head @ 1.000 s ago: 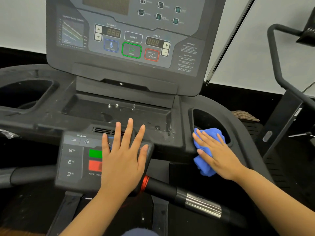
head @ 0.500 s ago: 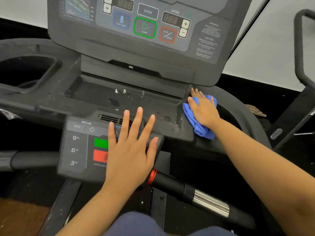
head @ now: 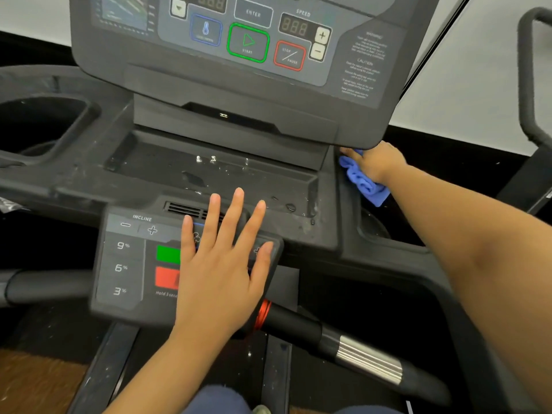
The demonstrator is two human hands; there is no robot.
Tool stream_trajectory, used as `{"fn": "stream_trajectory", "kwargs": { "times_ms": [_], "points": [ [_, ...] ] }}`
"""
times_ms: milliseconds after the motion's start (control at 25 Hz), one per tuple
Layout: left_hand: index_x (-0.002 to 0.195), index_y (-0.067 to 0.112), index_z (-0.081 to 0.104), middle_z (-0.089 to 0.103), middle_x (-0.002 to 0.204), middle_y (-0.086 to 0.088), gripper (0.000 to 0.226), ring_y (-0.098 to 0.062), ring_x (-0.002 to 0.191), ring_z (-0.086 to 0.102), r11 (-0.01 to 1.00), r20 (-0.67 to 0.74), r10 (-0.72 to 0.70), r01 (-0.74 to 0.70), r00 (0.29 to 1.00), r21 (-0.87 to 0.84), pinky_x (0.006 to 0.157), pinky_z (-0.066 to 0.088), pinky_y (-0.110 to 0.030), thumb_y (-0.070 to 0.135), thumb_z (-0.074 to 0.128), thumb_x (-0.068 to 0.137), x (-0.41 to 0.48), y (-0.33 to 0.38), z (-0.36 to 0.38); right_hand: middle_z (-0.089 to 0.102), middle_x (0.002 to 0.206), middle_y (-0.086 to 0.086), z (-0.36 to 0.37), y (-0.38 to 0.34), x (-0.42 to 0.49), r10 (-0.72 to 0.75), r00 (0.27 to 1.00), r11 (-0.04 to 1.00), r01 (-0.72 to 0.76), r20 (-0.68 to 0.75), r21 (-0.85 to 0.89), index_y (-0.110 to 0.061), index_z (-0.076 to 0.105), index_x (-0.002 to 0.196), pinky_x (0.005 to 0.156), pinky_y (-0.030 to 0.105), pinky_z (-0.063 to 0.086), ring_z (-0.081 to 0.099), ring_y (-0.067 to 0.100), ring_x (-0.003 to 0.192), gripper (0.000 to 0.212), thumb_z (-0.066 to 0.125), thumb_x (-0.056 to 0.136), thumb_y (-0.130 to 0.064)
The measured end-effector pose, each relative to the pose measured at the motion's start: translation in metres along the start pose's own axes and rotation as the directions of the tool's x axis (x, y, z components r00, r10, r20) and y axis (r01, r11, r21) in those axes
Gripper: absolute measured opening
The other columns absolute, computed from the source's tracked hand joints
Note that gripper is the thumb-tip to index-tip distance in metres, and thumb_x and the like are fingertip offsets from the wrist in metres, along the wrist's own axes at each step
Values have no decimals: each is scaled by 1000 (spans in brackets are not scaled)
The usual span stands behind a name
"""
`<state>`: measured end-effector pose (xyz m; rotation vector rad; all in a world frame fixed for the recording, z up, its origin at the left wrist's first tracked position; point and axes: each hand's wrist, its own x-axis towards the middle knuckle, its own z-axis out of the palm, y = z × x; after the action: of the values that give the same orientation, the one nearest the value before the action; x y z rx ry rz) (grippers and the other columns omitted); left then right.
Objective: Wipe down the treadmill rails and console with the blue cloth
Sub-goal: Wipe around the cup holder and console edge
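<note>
At the far left a deep cup holder (head: pixel 44 127) is sunk into the treadmill's dark plastic deck. Next to it the small incline keypad (head: pixel 128 264) juts toward the viewer, with a green and a red button partly covered by the left grip (head: pixel 221 273). That hand lies flat on the keypad's right half with its fingers straight and spread, grasping nothing. Just beyond its fingertips, the shallow tray (head: pixel 209 171) holds water droplets and smears. Above the tray rises the main console (head: pixel 239 55), with its green START and red STOP keys.

Under the console's lower right corner sits the blue cloth (head: pixel 364 183), bunched on the deck's right shoulder. The right grip (head: pixel 378 162) rests on top of it and presses it down with the fingers reaching forward. Their tips are partly hidden by the console's edge, and most of the cloth trails out beneath the palm toward the wrist. Just nearer than the cloth is the right cup holder (head: pixel 376 231). Lower down, a handlebar (head: pixel 367 360) with a ribbed silver sensor runs off to the right.
</note>
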<state>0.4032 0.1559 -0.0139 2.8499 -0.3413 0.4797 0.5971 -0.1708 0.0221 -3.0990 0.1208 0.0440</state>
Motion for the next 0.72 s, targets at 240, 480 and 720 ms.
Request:
{"fn": "stream_trajectory", "kwargs": {
  "times_ms": [240, 480, 720],
  "points": [
    [149, 31, 25, 18, 159, -1, 57, -24, 147, 9, 1000, -4, -1, 1, 1000, 11, 117, 6, -49, 50, 23, 96, 0, 2, 0, 18, 157, 15, -13, 105, -88, 236, 957, 968, -246, 169, 43, -28, -2, 152, 114, 48, 24, 24, 35, 142, 82, 38, 88, -63],
    [149, 29, 26, 19, 159, -3, 57, -26, 147, 12, 1000, -8, 3, -3, 1000, 22, 116, 8, -51, 49, 22, 95, -1, 3, 0, 47, 126, 25, 6, 102, -160, 444, 849, 891, -385, -288, 240, 1, 45, 120, 89, 48, 42, 48, 40, 115, 75, 59, 79, -60],
    [149, 28, 27, 19, 159, -3, 57, -27, 147, 12, 1000, -18, 0, 1, 1000, 11, 116, 9, -51, 48, 25, 96, -1, 3, 1, 57, 119, 20, 11, 101, -204, 466, 883, 844, -463, 58, 272, -11, 42, 131, 85, 43, 47, 58, 35, 100, 73, 48, 82, -65]
  ]
}}
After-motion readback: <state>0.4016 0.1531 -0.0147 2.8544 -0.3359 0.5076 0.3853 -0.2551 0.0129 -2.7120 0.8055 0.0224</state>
